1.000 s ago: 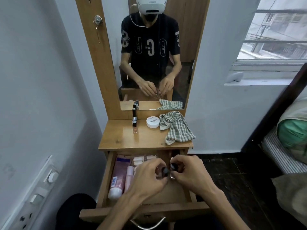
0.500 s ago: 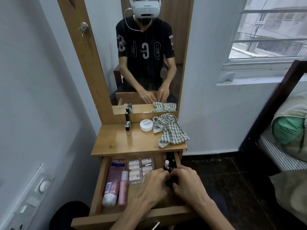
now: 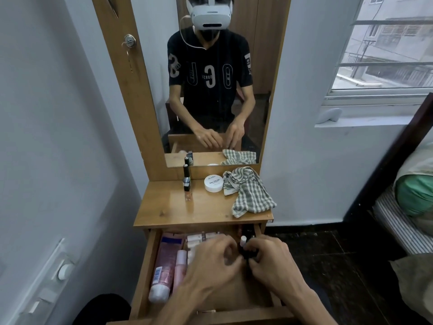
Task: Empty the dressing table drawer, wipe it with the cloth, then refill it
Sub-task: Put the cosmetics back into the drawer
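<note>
The wooden drawer of the dressing table stands pulled out. Inside lie a pink tube, a slimmer pink bottle and a tray of small pale items. Both hands are down in the drawer's right half. My right hand pinches small dark bottles, one with a white cap. My left hand has its fingers curled beside them; whether it holds anything I cannot tell. A checked cloth lies on the tabletop.
On the tabletop stand a nail polish bottle and a white round tin, below the mirror. A wall with switches is at the left, a bed at the right, and dark floor between.
Both hands have dropped from above the drawer into its right half, onto the small bottles. The view has tilted up, showing more of the mirror.
</note>
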The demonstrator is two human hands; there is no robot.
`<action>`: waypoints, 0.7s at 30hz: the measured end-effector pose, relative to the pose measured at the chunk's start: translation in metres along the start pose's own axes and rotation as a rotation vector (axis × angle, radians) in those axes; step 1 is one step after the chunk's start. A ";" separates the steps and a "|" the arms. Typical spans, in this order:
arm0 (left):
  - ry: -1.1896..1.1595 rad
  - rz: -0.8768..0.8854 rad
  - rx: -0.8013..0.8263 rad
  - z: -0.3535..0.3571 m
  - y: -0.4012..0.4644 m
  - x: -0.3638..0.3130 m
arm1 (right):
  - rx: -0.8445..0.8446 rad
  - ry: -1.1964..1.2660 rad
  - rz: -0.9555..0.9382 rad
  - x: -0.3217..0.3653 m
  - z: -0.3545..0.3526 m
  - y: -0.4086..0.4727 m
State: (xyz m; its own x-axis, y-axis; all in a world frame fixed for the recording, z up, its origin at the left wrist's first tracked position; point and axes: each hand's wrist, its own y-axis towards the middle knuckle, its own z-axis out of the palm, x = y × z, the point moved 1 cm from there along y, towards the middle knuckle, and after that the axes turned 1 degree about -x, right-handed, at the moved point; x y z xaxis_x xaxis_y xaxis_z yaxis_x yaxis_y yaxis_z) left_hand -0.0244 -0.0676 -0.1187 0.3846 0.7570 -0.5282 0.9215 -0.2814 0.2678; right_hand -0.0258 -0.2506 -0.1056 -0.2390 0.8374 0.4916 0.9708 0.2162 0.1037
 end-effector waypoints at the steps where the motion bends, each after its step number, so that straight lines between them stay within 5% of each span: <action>1: -0.004 -0.021 -0.079 -0.010 0.004 0.005 | -0.033 0.016 -0.017 0.008 -0.004 0.007; 4: -0.009 -0.124 -0.339 -0.042 0.025 0.027 | -0.129 0.086 -0.068 0.039 -0.012 0.036; 8: 0.016 -0.246 -0.463 -0.079 0.064 0.059 | -0.216 0.155 -0.095 0.077 -0.002 0.088; 17: 0.138 -0.068 -0.143 -0.111 0.107 0.105 | -0.282 0.194 0.020 0.119 0.039 0.163; 21: 0.124 -0.062 -0.173 -0.110 0.105 0.120 | -0.291 0.230 0.050 0.119 0.049 0.169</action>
State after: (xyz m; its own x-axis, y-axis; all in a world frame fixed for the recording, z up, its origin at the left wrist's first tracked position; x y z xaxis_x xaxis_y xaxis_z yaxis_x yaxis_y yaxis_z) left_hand 0.1123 0.0583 -0.0652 0.3079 0.8393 -0.4481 0.9162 -0.1346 0.3774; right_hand 0.1093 -0.0899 -0.0714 -0.2127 0.7012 0.6805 0.9539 -0.0018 0.3000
